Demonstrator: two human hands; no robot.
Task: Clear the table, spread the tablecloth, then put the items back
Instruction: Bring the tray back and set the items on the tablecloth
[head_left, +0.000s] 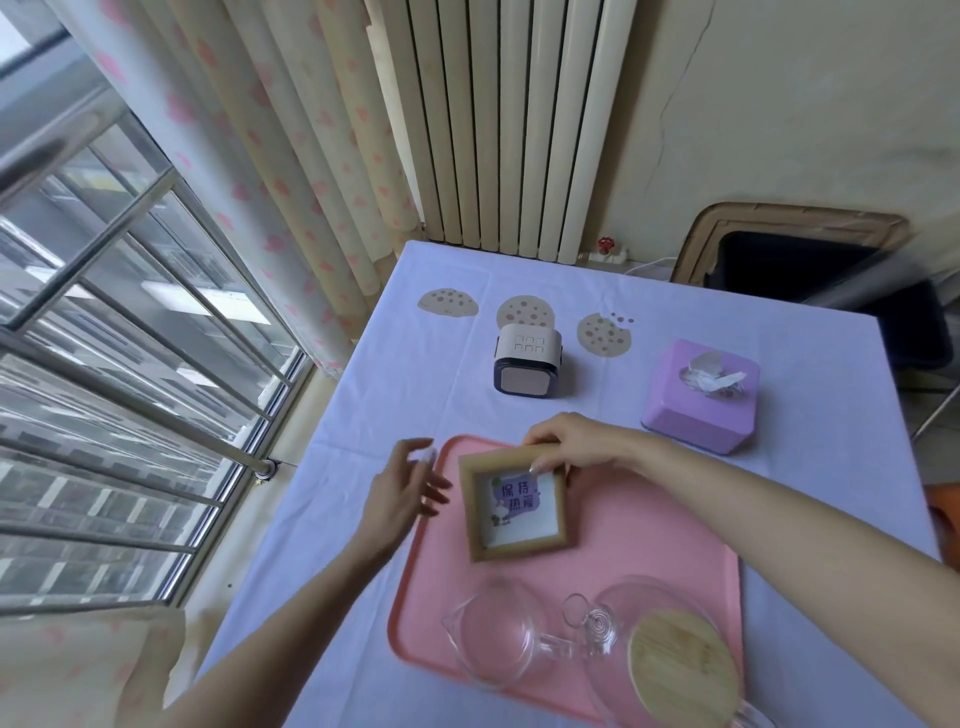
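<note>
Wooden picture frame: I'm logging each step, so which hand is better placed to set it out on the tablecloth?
Right. The right hand pinches the wooden picture frame by its top edge over the pink tray. The left hand is open beside it, holding nothing.

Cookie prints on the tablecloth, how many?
3, in a row near the far edge: left cookie, middle cookie partly behind the pink device, right cookie. The tray may hide more.
</note>
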